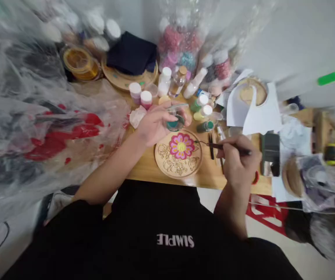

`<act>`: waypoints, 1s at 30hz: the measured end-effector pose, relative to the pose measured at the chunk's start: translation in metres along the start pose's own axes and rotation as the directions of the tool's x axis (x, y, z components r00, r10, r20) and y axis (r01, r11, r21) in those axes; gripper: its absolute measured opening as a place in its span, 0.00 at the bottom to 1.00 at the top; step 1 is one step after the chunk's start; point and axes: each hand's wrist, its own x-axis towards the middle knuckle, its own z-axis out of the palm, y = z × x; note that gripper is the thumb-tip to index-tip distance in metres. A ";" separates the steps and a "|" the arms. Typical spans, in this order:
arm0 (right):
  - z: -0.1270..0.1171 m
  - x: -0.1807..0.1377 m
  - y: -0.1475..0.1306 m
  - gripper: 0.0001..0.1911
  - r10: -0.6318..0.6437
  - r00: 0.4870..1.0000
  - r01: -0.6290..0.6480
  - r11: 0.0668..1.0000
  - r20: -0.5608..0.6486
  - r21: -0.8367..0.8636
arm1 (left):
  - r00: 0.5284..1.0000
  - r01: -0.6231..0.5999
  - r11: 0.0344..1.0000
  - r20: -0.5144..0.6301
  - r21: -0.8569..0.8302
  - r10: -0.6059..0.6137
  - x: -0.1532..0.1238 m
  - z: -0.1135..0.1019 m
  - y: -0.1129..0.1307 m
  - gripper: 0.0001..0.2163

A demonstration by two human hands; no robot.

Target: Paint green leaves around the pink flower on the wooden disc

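Observation:
My left hand [156,123] holds a small clear jar with teal paint [173,124] above the far edge of a round wooden board. On this board [162,165] a pink flower with a yellow centre [181,146] is painted, and outlined shapes surround it. My right hand [239,157] grips the dark brown handle of what looks like a palette knife [214,145]. Its thin, bent metal neck reaches left, and the small tip is over the board's right side beside the flower. Whether the tip touches the board I cannot tell.
Paint bottles [205,126] and white-capped jars [146,99] crowd the table behind the board. Dark slim tools [211,146] lie to its right. Crumpled clear plastic [82,128] covers the left side. White cut paper [262,112] lies at the right back, near a dark box [270,149].

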 end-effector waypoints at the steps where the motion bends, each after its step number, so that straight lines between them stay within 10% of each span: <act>1: 0.000 0.001 0.000 0.08 -0.010 1.000 0.010 1.000 -0.002 0.002 | 1.000 -0.002 1.000 0.003 0.003 0.002 0.000 0.000 0.000 0.07; 30: -0.014 -0.019 0.008 0.05 -0.172 0.980 0.186 0.970 0.100 -0.155 | 0.997 0.030 0.998 -0.068 0.062 -0.025 -0.001 0.004 0.000 0.07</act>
